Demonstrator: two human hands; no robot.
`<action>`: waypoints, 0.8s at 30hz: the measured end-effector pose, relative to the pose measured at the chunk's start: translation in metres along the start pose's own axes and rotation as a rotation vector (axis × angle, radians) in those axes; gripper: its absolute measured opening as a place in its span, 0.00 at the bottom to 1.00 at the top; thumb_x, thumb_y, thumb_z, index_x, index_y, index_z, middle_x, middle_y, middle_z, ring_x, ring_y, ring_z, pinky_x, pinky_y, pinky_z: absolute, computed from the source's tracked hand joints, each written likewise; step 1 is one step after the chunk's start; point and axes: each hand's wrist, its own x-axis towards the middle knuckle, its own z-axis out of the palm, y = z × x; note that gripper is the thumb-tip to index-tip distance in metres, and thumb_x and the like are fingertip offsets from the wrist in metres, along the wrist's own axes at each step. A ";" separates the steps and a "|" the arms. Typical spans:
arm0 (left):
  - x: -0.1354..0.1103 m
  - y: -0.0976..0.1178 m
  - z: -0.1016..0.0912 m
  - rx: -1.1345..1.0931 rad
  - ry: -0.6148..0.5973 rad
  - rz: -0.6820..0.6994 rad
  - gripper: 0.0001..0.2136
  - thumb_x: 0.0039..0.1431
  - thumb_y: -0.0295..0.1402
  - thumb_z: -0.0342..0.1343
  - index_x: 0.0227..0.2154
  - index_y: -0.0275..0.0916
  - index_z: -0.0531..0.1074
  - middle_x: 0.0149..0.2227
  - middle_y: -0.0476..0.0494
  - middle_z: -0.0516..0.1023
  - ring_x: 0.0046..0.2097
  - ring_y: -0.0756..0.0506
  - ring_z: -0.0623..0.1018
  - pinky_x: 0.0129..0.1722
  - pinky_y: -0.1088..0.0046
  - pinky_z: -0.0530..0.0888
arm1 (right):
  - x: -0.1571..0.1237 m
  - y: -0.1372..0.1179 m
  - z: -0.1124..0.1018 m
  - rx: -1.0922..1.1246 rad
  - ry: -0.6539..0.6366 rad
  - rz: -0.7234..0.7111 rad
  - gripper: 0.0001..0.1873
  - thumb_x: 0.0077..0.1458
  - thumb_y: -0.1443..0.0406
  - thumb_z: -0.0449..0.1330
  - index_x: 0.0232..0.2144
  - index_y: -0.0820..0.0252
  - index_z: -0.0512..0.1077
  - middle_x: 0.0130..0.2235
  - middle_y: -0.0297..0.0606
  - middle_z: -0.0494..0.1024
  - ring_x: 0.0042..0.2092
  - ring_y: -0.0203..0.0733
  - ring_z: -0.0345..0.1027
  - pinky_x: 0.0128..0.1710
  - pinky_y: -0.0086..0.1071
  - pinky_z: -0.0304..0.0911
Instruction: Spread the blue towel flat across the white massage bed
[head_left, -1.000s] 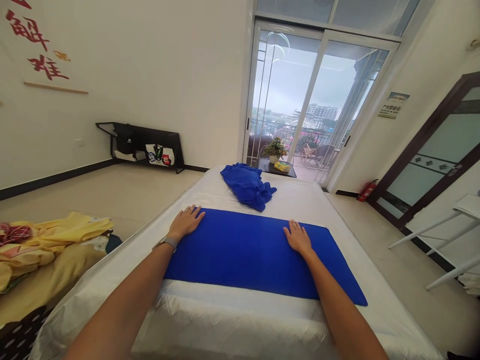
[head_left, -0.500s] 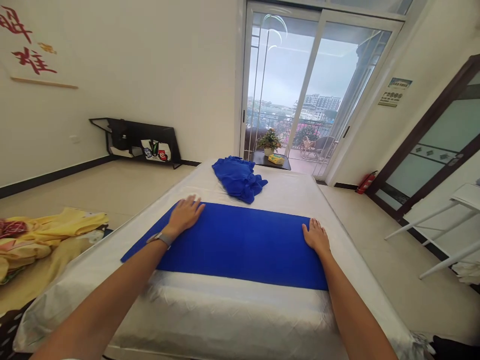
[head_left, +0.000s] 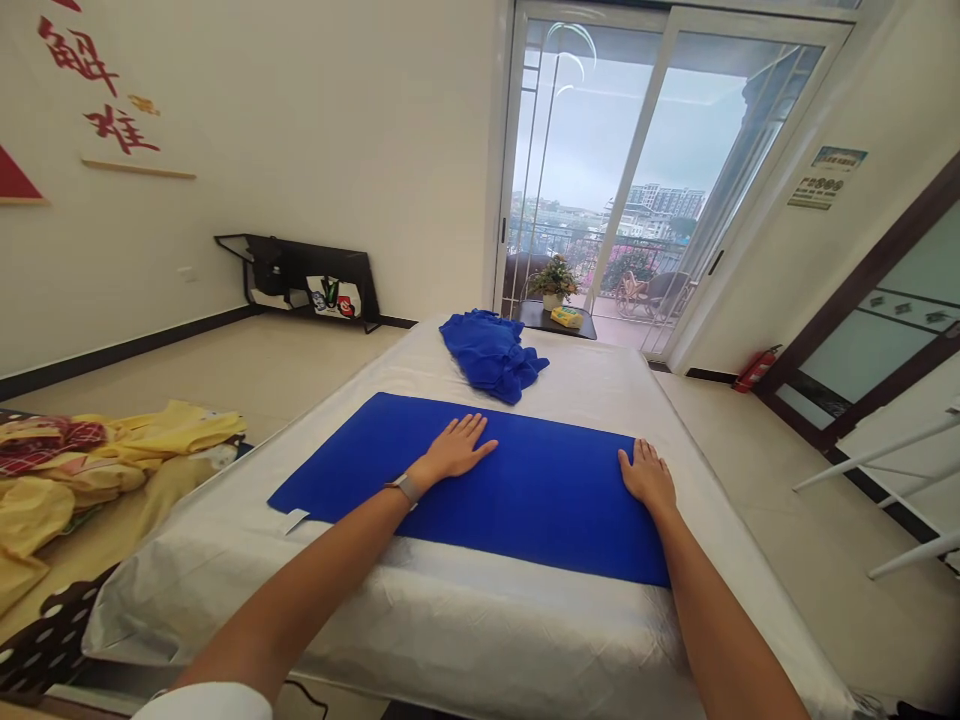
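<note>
A flat blue towel (head_left: 525, 490) lies spread across a white mattress (head_left: 465, 630). My left hand (head_left: 454, 452) rests flat on the towel near its middle, fingers stretched out, a watch on the wrist. My right hand (head_left: 646, 476) lies flat on the towel's right end, fingers apart. Neither hand holds anything. A crumpled blue cloth (head_left: 491, 355) sits farther back on the mattress, beyond both hands. A small white tag (head_left: 295, 521) shows at the towel's near left corner.
Yellow and patterned bedding (head_left: 97, 470) is piled at the left. A black rack (head_left: 311, 285) stands against the far wall. A small dark table with a potted plant (head_left: 553, 285) is by the glass sliding doors. A red fire extinguisher (head_left: 756, 368) and white furniture legs (head_left: 877, 500) are at the right.
My left hand has slid from the towel's left end toward its middle. My right hand stayed at the right end. The towel's left end now lies flat and uncovered.
</note>
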 end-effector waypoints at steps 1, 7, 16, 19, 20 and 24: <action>-0.009 -0.019 -0.007 0.011 0.002 -0.039 0.42 0.68 0.61 0.29 0.73 0.36 0.48 0.74 0.37 0.48 0.75 0.37 0.48 0.71 0.54 0.45 | 0.000 0.000 0.001 0.002 -0.001 -0.001 0.42 0.69 0.49 0.32 0.74 0.73 0.44 0.75 0.43 0.43 0.75 0.45 0.34 0.73 0.42 0.33; -0.070 -0.136 -0.044 0.111 0.030 -0.373 0.42 0.68 0.59 0.29 0.73 0.31 0.47 0.74 0.35 0.47 0.75 0.35 0.48 0.71 0.50 0.48 | 0.002 -0.002 0.001 -0.033 -0.005 0.017 0.42 0.69 0.50 0.32 0.74 0.72 0.44 0.75 0.43 0.44 0.75 0.45 0.35 0.72 0.43 0.36; -0.083 -0.156 -0.043 0.157 0.083 -0.409 0.41 0.68 0.58 0.29 0.73 0.31 0.47 0.75 0.36 0.48 0.75 0.36 0.48 0.71 0.51 0.49 | -0.039 -0.064 -0.027 -0.257 0.187 -0.144 0.35 0.65 0.68 0.38 0.70 0.83 0.53 0.71 0.61 0.54 0.75 0.53 0.34 0.72 0.50 0.22; -0.082 -0.157 -0.041 0.156 0.085 -0.405 0.41 0.69 0.57 0.29 0.73 0.31 0.48 0.75 0.35 0.48 0.75 0.36 0.49 0.71 0.50 0.50 | -0.069 -0.120 -0.022 -0.190 0.152 -0.286 0.35 0.67 0.66 0.37 0.72 0.78 0.50 0.73 0.54 0.50 0.75 0.50 0.35 0.72 0.47 0.24; -0.082 -0.157 -0.041 0.158 0.088 -0.405 0.40 0.69 0.57 0.29 0.73 0.31 0.48 0.74 0.35 0.48 0.75 0.36 0.49 0.71 0.50 0.50 | -0.080 -0.140 -0.018 -0.158 0.109 -0.340 0.35 0.68 0.64 0.36 0.72 0.77 0.51 0.73 0.52 0.50 0.75 0.49 0.36 0.72 0.45 0.26; -0.083 -0.159 -0.041 0.172 0.097 -0.396 0.39 0.69 0.56 0.28 0.73 0.32 0.48 0.74 0.36 0.49 0.74 0.36 0.50 0.71 0.50 0.51 | -0.111 -0.203 -0.001 0.008 -0.083 -0.513 0.41 0.70 0.50 0.34 0.73 0.76 0.46 0.75 0.48 0.43 0.75 0.48 0.33 0.73 0.41 0.30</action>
